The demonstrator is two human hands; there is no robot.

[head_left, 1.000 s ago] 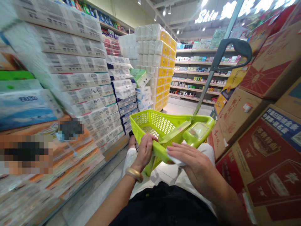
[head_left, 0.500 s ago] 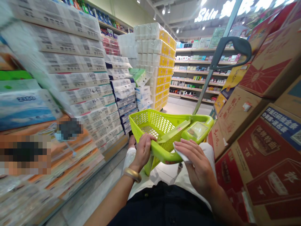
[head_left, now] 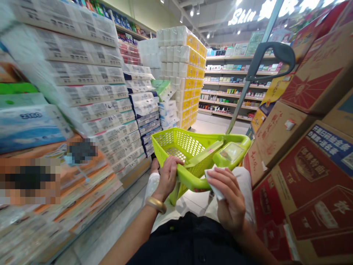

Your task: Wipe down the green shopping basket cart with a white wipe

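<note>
A lime-green plastic shopping basket cart [head_left: 197, 138] stands between my knees, its pierced basket turned away from me. My left hand [head_left: 168, 173], with a gold bangle [head_left: 156, 204] at the wrist, is wrapped over the near left corner of its rim. My right hand [head_left: 228, 193] is bent round a white cloth or tissue [head_left: 216, 184] and presses it to the curved green handle bar [head_left: 193, 179]. Beside that bar is a small compartment with a clear cover [head_left: 231, 151]. A flat green strip [head_left: 205, 154] crosses the basket's near side.
Wrapped paper packs [head_left: 96, 73] are piled high on the left, and yellow-and-white tissue packs [head_left: 190, 66] farther back. Cardboard cartons [head_left: 317, 176] rise close on the right. A grey looped handle on a metal pole [head_left: 242, 99] leans beyond the cart. Stocked shelves [head_left: 234, 70] line the back.
My right hand has curled more tightly round the white cloth, and its wrist has turned; the cloth now bunches at the bar's right bend. My left hand and the cart have stayed put.
</note>
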